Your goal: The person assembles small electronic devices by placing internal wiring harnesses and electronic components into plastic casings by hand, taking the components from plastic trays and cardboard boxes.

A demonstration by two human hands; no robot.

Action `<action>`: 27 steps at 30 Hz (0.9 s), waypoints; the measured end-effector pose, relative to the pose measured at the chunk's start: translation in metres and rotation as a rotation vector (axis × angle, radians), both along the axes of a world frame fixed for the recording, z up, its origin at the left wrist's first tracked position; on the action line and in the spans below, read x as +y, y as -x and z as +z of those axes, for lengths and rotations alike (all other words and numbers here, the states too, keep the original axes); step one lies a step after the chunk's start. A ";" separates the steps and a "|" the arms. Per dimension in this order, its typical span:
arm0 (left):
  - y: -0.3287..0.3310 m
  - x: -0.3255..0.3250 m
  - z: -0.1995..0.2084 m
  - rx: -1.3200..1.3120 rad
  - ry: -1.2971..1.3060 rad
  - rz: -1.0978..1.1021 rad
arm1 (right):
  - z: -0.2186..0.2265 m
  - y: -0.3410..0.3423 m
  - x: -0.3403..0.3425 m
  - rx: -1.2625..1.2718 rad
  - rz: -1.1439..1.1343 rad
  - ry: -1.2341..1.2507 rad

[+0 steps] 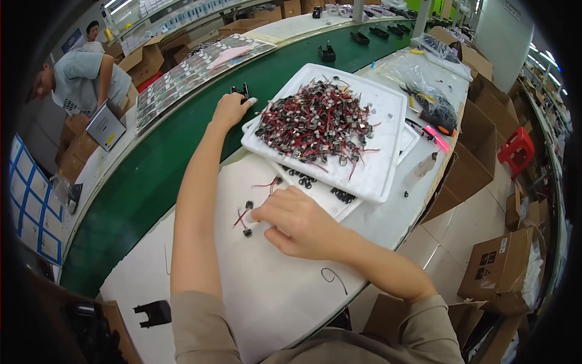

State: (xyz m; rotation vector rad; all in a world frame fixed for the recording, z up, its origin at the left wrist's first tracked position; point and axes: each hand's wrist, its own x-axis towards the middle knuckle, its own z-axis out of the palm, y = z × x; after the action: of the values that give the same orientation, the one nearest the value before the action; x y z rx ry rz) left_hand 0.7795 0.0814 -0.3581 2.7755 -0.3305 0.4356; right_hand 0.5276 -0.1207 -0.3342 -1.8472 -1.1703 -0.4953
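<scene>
My left hand (230, 110) reaches far out over the green conveyor belt. Its fingers are closed on a small black plastic part (241, 91), and a whitish cover shows at a fingertip. Nearer to me, my right hand (300, 224) is low over the white work surface with its fingers curled together; what they pinch, if anything, is hidden. Just left of its fingertips lie small black components with red and black wires (248, 232). Another wired component (277, 181) lies beyond the knuckles. A white foam tray (382, 176) holds a big heap of similar wired components.
Under the foam tray, another white tray (348, 209) holds small black rings. A black bracket (154, 313) and a loose wire (333, 279) lie on the near surface. Several black housings (327, 53) sit along the belt (130, 188). Cartons (503, 267) stand at right; a co-worker (91, 79) leans at left.
</scene>
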 end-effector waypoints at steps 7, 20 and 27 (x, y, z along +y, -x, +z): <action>-0.013 0.019 0.004 -0.102 -0.256 -0.109 | -0.005 0.002 0.002 0.011 0.030 0.063; 0.392 0.089 0.113 1.168 -0.893 0.208 | 0.004 -0.004 0.010 0.261 -0.050 0.247; 0.376 0.097 0.092 0.771 -0.677 0.005 | -0.003 -0.002 0.042 0.296 -0.011 0.495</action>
State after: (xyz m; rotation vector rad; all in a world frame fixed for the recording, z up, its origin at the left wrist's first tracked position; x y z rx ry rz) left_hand 0.4035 0.1780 -0.2657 3.2784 -0.3101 -0.9033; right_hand 0.5300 -0.0787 -0.3374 -2.2499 -1.1434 0.0794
